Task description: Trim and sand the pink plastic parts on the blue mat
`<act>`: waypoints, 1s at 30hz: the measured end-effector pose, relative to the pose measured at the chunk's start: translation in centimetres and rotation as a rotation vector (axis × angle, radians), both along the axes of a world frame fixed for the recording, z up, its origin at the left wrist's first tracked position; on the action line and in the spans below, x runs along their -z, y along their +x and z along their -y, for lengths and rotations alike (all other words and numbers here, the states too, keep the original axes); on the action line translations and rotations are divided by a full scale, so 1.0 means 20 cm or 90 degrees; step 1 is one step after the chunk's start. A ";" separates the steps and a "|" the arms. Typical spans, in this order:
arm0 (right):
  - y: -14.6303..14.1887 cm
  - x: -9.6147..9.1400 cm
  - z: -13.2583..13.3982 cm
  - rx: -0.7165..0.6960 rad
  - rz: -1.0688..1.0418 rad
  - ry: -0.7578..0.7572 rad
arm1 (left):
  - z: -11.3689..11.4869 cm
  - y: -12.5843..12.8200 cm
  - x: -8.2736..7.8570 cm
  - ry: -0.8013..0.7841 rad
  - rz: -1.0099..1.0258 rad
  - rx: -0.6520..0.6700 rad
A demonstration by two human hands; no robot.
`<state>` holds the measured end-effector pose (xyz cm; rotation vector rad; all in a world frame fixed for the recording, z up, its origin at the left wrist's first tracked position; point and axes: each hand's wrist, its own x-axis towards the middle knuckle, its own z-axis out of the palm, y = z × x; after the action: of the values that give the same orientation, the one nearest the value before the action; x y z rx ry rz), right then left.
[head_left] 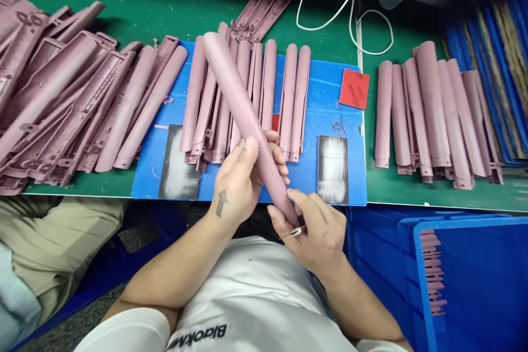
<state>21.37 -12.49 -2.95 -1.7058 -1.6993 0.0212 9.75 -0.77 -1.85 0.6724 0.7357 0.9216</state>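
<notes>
A long pink plastic shell (243, 99) lies slanted across the middle, raised above the blue board, its smooth outer side up. My left hand (241, 176) is wrapped round its lower half, thumb on top. Close to the shell's lower end, my right hand (315, 225) has a thin, small metal tool (297, 231) pinched between its fingers. The tool's exact kind is hard to make out. Beyond my hands, a row of similar pink shells (269, 85) rests on the blue corrugated board (322, 99).
Many pink shells (82, 99) are heaped at left, and another group (433, 110) lies at right. Two dark abrasive-looking pads (333, 170) and a red square (355, 89) are on the board. A blue crate (474, 225) stands lower right. Someone's trouser leg (53, 242) shows at left.
</notes>
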 end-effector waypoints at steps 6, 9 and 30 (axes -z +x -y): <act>0.01 -0.01 0.02 -0.053 -0.110 -0.020 | -0.02 -0.01 -0.01 -0.009 0.046 -0.060; 0.02 -0.01 0.02 -0.073 -0.321 -0.117 | -0.02 0.00 -0.03 -0.043 0.099 -0.034; -0.01 0.03 0.04 -0.057 -0.581 -0.205 | -0.03 -0.12 0.03 0.144 -0.065 0.052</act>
<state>21.18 -13.21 -3.48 -1.4685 -1.0932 1.0011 7.40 -0.10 -2.46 0.9480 0.6952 0.9083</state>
